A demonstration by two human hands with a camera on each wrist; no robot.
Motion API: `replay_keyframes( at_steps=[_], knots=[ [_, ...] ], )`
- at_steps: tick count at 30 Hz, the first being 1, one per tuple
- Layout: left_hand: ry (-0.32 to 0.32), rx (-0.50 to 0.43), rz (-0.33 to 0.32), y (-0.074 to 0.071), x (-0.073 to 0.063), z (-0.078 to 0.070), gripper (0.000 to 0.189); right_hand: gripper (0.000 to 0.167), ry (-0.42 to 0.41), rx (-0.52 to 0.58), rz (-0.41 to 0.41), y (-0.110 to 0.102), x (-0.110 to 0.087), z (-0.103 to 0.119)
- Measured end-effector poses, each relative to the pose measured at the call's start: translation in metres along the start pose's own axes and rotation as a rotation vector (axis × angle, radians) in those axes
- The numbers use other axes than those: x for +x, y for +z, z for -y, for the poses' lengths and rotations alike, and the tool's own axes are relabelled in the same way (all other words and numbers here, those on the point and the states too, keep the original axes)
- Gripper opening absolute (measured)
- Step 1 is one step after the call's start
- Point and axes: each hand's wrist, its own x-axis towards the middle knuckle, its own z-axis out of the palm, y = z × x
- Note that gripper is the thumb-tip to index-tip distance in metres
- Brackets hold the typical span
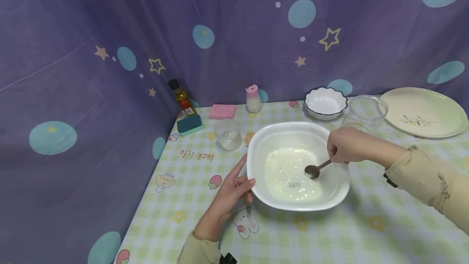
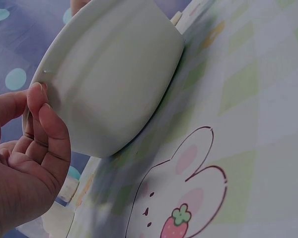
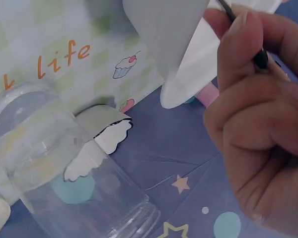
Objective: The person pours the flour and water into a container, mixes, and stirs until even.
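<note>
A white basin (image 1: 286, 134) holds pale, creamy liquid (image 1: 283, 170) with small bubbles or lumps on its surface. My left hand (image 1: 231, 191) pinches the basin's left rim; the left wrist view shows thumb and fingertips of this hand (image 2: 32, 158) at the edge of the white basin (image 2: 114, 79). Over the right rim, my right hand (image 1: 347, 146) grips a dark metal spoon (image 1: 312, 171) by its handle. The spoon's bowl is inside the basin, at or just over the liquid. In the right wrist view, curled fingers of the hand (image 3: 253, 114) surround the spoon handle (image 3: 260, 59).
Left of the basin stands a clear cup (image 1: 229, 135) with white contents. Behind are an oil bottle (image 1: 184, 100), sponges (image 1: 189, 124), a pink block (image 1: 222, 111) and a pink-topped shaker (image 1: 253, 100). A scalloped bowl (image 1: 325, 103), clear container (image 1: 366, 113) and oval plate (image 1: 425, 111) stand right.
</note>
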Motion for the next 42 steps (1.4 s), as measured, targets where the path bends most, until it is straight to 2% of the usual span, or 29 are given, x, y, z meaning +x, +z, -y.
replay_keyframes(
  at_steps=[4,7,10,15,18,21,25,29,32,35,37,39,42],
  knots=[
    [0.002,0.001,-0.001,0.0,0.0,0.0,0.069,0.015,0.012,0.1,0.076,0.004,0.003,0.001],
    [0.003,0.003,-0.001,-0.001,-0.001,0.0,0.069,0.013,0.01,0.137,0.079,0.012,0.008,0.006],
    [0.004,0.005,0.002,-0.001,0.0,0.001,0.07,0.012,-0.014,0.117,0.02,0.02,0.015,0.013],
    [0.018,0.013,0.015,-0.001,0.002,0.001,0.07,0.012,-0.065,0.004,-0.151,0.028,0.025,0.019],
    [0.023,0.013,0.021,-0.001,0.003,0.001,0.07,0.013,-0.061,-0.06,-0.23,0.028,0.027,0.018],
    [0.016,0.007,0.02,-0.001,0.002,0.001,0.07,0.015,-0.04,-0.101,-0.268,0.025,0.023,0.015],
    [0.014,-0.006,0.015,-0.001,0.001,0.002,0.07,0.021,-0.007,-0.131,-0.255,0.018,0.015,0.013],
    [0.011,-0.016,0.007,-0.001,0.0,0.002,0.07,0.024,0.005,-0.12,-0.17,0.01,0.005,0.015],
    [0.01,-0.016,0.005,-0.001,0.001,0.002,0.07,0.021,-0.018,-0.08,-0.082,0.007,0.0,0.017],
    [0.005,-0.019,0.002,-0.001,0.001,0.003,0.07,0.019,-0.067,-0.043,-0.039,0.01,0.002,0.021],
    [0.005,-0.022,0.0,-0.001,0.001,0.003,0.07,0.018,-0.102,-0.029,-0.06,0.016,0.005,0.023],
    [0.007,-0.025,0.001,-0.001,0.001,0.003,0.07,0.019,-0.135,-0.042,-0.12,0.023,0.009,0.024],
    [0.012,-0.025,0.004,-0.001,0.0,0.003,0.07,0.019,-0.139,-0.064,-0.219,0.031,0.015,0.027]
  ],
)
